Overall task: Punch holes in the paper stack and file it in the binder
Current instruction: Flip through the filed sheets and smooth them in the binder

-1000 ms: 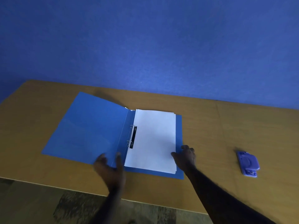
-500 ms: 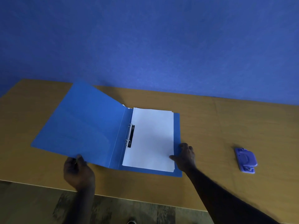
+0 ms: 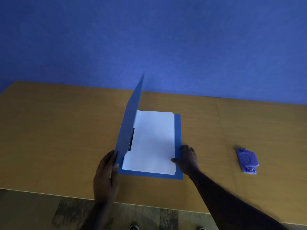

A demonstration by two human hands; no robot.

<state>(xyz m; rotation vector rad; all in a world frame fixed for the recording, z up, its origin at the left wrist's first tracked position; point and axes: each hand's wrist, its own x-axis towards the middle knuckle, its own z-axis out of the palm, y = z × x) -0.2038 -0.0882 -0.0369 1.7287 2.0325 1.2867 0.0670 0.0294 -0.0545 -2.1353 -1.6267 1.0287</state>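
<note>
A blue binder [image 3: 178, 143] lies on the wooden table, its back cover flat and its front cover [image 3: 128, 130] standing nearly upright. A white paper stack [image 3: 152, 141] lies inside on the back cover, its left edge at the black clip by the spine. My left hand [image 3: 106, 173] holds the front cover's lower edge, thumb on the inner side. My right hand [image 3: 187, 159] rests on the binder's lower right corner with fingers spread, thumb touching the paper's edge. A purple hole punch [image 3: 247, 161] sits apart on the table to the right.
The wooden table [image 3: 58, 138] runs up to a blue wall [image 3: 149, 39]. Its front edge is close to me, with patterned floor [image 3: 74, 213] and my shoe tips below it.
My left hand has lifted the front cover from flat on the table to nearly upright, swinging it rightward over the paper. My right hand has stayed on the lower right corner.
</note>
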